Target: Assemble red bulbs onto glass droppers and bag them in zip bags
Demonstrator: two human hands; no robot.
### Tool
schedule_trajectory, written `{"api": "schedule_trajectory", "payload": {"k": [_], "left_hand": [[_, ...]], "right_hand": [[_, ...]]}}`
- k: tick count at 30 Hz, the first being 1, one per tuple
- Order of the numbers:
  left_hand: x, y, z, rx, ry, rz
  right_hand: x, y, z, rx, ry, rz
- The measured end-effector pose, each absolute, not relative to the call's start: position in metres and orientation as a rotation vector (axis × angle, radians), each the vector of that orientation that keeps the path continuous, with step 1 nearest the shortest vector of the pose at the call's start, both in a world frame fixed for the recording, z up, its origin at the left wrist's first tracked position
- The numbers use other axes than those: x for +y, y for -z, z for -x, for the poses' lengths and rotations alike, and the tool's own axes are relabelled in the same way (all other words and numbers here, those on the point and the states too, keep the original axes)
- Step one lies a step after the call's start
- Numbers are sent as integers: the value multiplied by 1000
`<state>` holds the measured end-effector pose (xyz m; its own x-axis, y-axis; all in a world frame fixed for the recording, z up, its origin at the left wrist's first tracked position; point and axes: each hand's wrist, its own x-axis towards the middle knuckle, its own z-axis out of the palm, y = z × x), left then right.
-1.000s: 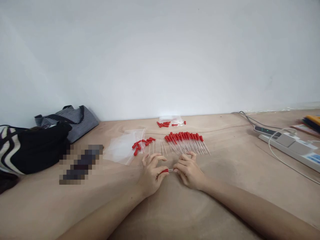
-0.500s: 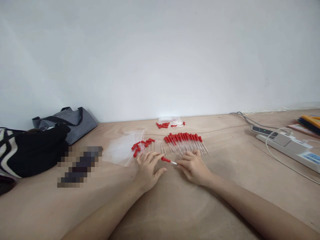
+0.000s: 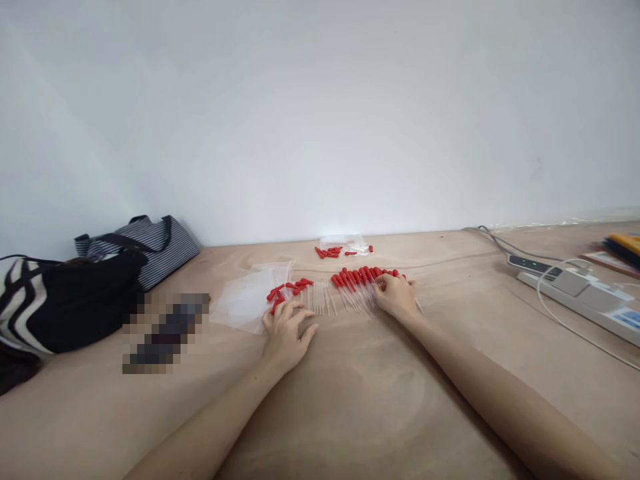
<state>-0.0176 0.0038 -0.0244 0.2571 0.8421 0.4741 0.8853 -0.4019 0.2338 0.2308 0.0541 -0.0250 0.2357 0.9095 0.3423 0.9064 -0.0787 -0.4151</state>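
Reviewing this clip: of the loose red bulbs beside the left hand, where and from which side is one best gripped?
Probably across its narrow middle, pinched from above between thumb and forefinger. The loose red bulbs lie flat on the wooden table, small and slim, just beyond the left hand, with the clear bag close on their left.

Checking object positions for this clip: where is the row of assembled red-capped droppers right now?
In the head view, the row of droppers lies mid-table, just right of centre, under the right hand, with loose red caps and a clear bag to its left.

A plywood tabletop [image 3: 350,400] bears red-capped droppers [image 3: 357,283], loose red bulbs [image 3: 287,289], plastic bags [image 3: 245,297], handbags [image 3: 65,300] and a power strip [image 3: 580,293].
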Motion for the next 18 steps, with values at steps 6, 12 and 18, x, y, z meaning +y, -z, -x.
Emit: {"api": "schedule_trajectory", "payload": {"k": [6,12,18], "left_hand": [[2,23,14,-1751,827,2370],[12,18,15,-1748,881,2248],[53,6,31,-1818,766,2074]], "right_hand": [[53,27,-231,-1669,68,1963],[42,20,-191,-1896,190,1779],[45,6,-148,-2013,11,1941]]}}
